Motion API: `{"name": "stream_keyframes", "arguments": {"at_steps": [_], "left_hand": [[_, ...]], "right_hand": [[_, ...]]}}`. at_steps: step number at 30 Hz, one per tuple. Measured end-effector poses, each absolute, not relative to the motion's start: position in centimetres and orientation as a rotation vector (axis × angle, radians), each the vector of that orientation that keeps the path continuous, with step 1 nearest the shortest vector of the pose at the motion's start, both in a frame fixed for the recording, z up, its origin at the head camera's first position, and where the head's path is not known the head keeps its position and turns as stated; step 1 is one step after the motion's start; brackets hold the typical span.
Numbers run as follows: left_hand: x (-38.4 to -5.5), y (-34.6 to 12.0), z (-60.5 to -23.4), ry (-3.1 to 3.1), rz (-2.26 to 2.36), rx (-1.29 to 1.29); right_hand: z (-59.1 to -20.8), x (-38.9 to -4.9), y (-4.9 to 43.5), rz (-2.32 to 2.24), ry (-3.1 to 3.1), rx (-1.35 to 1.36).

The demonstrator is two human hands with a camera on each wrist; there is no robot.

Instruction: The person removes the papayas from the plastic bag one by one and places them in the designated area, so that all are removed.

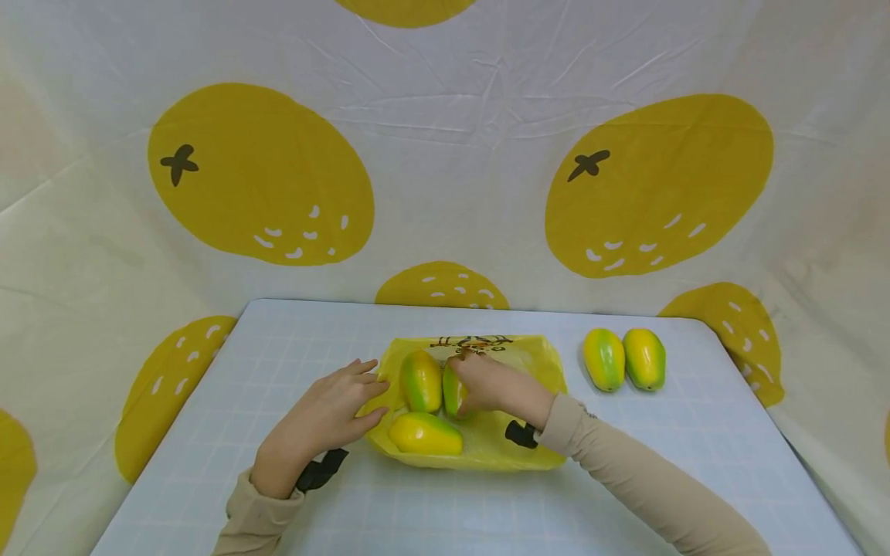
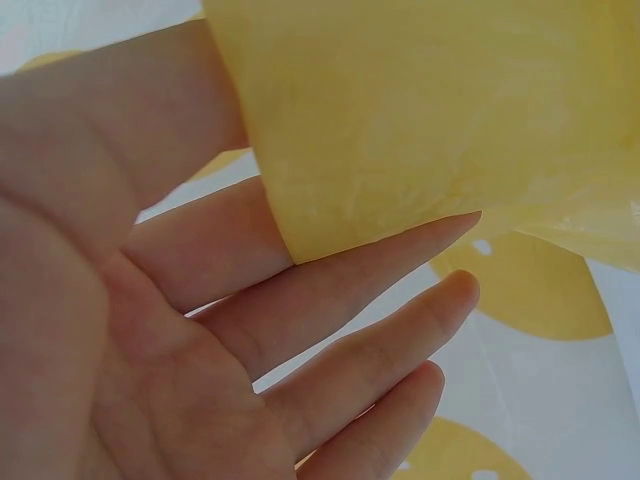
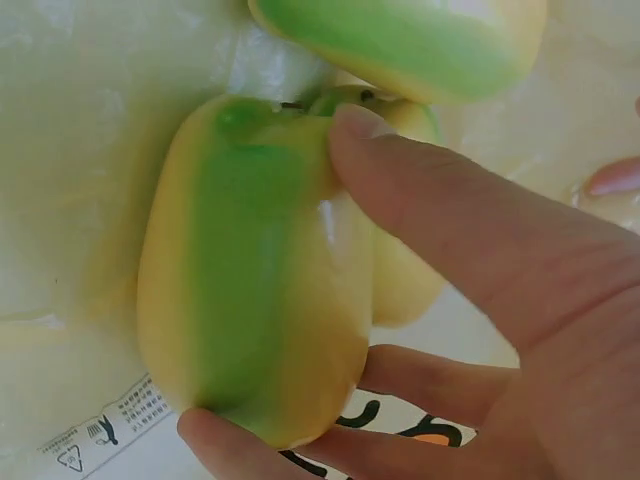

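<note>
A yellow plastic bag with dark print lies spread in the middle of the table. On it are two yellow-green mango-shaped fruits, one upright in view and one lying crosswise. My right hand grips a third such fruit over the bag, thumb on one side and fingers round the other. At the bag's left edge is my left hand, its fingers spread and fairly straight. In the left wrist view, a flap of yellow plastic covers the ends of the thumb and a finger.
Two more yellow-green fruits, a left one and a right one, stand side by side on the table's back right. The table has a pale checked cover. Behind it hangs a white cloth printed with large yellow fruit shapes.
</note>
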State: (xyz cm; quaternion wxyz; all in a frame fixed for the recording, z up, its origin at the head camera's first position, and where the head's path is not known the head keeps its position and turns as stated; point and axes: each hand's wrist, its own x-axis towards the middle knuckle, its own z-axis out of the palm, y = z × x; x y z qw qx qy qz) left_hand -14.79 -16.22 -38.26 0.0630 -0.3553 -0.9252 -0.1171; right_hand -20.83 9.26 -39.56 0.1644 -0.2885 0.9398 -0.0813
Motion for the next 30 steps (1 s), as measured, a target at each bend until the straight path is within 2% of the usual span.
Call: {"name": "stream_keyframes", "arguments": {"at_steps": [16,30], "left_hand": [[-14.6,-16.2,-38.2,-2.785,-0.363,-1.067],[-14.6,-16.3,-38.0,-2.798,-0.353,-1.072]], "right_hand": [[-40.2,-21.0,9.4,-0.260,2.661,-0.810],[-38.9,-20.7,10.4,-0.414,2.662,-0.851]]}}
